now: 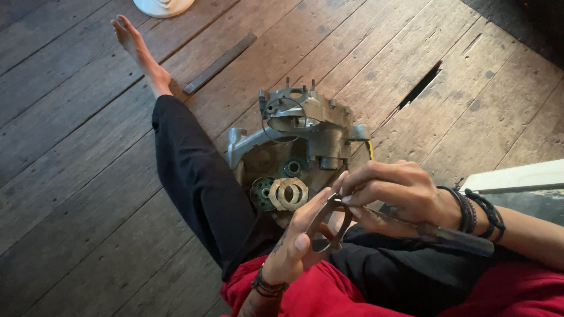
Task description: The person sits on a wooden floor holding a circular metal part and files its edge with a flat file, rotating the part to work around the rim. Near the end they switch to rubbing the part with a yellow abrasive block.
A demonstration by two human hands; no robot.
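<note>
Pinching a thin metal gasket (329, 226), both hands (294, 246) (393, 191) in closed grip, tool (452, 235) half-hidden.

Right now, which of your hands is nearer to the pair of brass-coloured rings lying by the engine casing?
Left. The left hand reaches up just below and right of the rings, fingertips close to them. The right hand sits further right, pinching the flat metal piece both hands hold.

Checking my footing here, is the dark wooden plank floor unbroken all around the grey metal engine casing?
No, the dark wooden plank floor has a long dark gap just right of the grey metal engine casing.
</note>
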